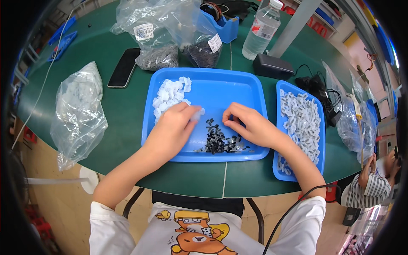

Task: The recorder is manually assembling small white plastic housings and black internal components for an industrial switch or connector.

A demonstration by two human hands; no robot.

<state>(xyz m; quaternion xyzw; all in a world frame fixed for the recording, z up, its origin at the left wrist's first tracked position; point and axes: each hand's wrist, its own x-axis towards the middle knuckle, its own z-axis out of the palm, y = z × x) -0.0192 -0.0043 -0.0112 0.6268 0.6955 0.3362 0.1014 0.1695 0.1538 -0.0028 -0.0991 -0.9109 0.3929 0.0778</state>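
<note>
Over the large blue tray (248, 93), my left hand (172, 125) pinches a small translucent white plastic piece (198, 114), slightly blurred. A heap of similar white pieces (170, 94) lies beside it in the tray's left part. My right hand (250, 125) is closed, thumb and forefinger together; whatever they hold is too small to make out. Between the hands, toward the tray's near side, small black and clear parts (216, 139) lie in a loose pile.
At right a smaller blue tray (279, 170) holds many clear plastic pieces (299, 123). A bag of white parts (80, 110) lies left. Behind stand a phone (123, 68), bags of dark parts (159, 57), a water bottle (261, 32) and a metal post (293, 29). Another person (367, 187) sits far right.
</note>
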